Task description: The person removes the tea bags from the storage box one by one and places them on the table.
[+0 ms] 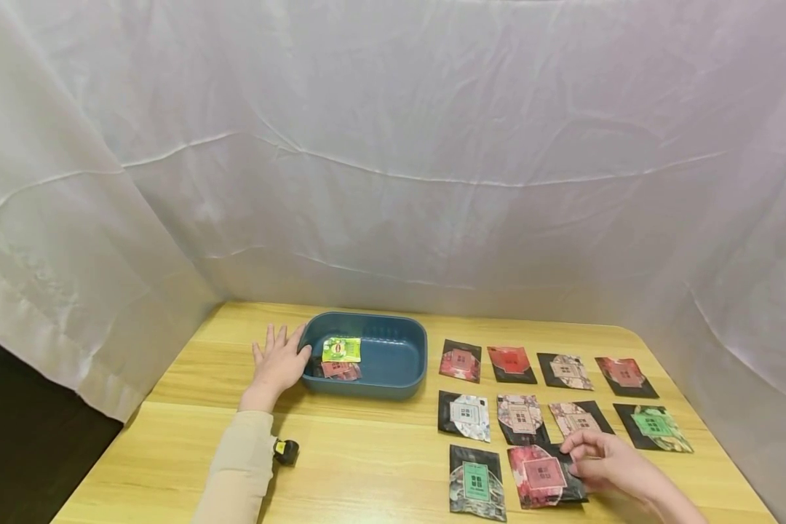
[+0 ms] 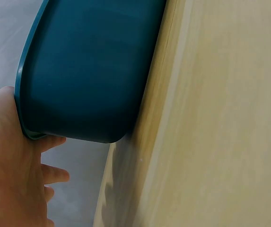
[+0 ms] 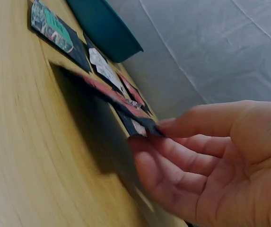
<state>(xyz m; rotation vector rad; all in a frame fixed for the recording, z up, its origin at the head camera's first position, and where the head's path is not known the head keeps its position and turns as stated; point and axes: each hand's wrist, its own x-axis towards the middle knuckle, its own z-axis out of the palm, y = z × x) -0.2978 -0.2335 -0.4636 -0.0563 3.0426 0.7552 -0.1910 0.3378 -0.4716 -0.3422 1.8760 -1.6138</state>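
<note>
My right hand (image 1: pixel 605 466) pinches the black end of a pink-and-black sachet (image 1: pixel 540 477) between thumb and fingers. In the right wrist view, that sachet (image 3: pixel 109 94) is tilted, with a dark shadow on the wood beneath it. My left hand (image 1: pixel 280 364) rests at the left end of a dark blue-green plastic bin (image 1: pixel 373 389), its fingers spread and its thumb at the rim. From the left wrist, the bin's outer wall (image 2: pixel 88 71) fills the upper left. Inside the bin lie a yellow-green sachet (image 1: pixel 341 349) and a pink-and-black one (image 1: pixel 340 370), partly overlapped.
Several sachets lie in rows on the wooden table (image 1: pixel 360 451), including a green-labelled one (image 1: pixel 476 482) left of the held sachet and another green one (image 1: pixel 653 427) at far right. Pale curtains (image 1: pixel 393 182) surround the table's back and sides. A small black device (image 1: pixel 286 452) sits at the left wrist.
</note>
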